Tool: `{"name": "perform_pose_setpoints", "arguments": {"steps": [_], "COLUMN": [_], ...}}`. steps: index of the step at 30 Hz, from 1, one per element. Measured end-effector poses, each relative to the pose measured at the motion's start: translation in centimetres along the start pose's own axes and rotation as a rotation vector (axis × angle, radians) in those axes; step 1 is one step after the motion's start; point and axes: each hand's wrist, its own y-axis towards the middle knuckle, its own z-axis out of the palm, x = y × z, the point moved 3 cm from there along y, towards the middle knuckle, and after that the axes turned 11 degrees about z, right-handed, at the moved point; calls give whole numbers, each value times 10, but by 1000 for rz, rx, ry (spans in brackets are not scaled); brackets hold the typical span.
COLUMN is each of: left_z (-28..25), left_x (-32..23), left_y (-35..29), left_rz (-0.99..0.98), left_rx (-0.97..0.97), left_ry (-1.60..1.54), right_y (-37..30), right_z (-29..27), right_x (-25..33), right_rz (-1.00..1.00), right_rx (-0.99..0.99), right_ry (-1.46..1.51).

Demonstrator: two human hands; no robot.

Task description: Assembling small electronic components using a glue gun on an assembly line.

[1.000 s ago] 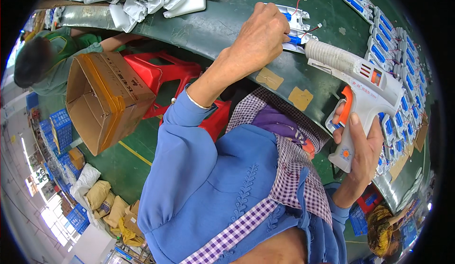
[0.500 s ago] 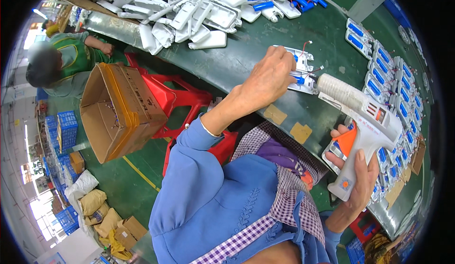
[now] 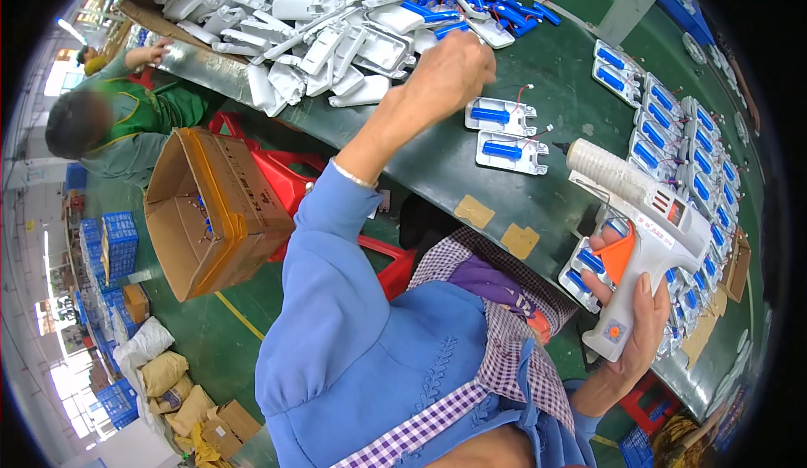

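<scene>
My right hand (image 3: 636, 321) is wrapped round the handle of a white hot glue gun (image 3: 646, 232) with an orange trigger; its nozzle points left, towards two white plastic shells. Each shell, the nearer (image 3: 509, 158) and the farther (image 3: 496, 113), lies on the green table with a blue cylindrical battery and thin wires in it. My left hand (image 3: 450, 73) is over the table beside the pile of blue batteries (image 3: 496, 1) and white shells. Its fingers are bent, with the tips hidden, so any held thing cannot be made out.
Rows of battery-fitted shells (image 3: 664, 119) cover the table's right side. A heap of white shells (image 3: 319, 43) lies at the far left. Brown cardboard pieces (image 3: 519, 241) rest at the near edge. Beyond a carton (image 3: 197, 224) on a red stool, another person (image 3: 109, 127) sits.
My left hand has moved from the two shells up and left to the pile's edge, uncovering both shells. The glue gun stays in my right hand, almost unmoved.
</scene>
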Motion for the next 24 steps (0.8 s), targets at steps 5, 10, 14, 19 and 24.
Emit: {"name": "perform_pose_setpoints", "arguments": {"steps": [5,10,14,19,24], "left_z": [-6,13,18,37,77], "left_x": [-49,-53,-59,-66,-68], "left_y": [-21,-32,-29,-9,51], "left_rz": [-3,-10,13,105,226], "left_rx": [123,222,238,192,161], "left_ry": [-119,17,36,16,33], "right_y": [-6,-11,-13,-20,-26], "right_z": [-4,-8,-10,-16,-23], "right_x": [7,11,11,18,25], "right_rz": [-48,-63,-65,-115,-178], "right_rx": [-33,-65,-62,-97,-146], "right_ry": [26,11,51,62,67]}}
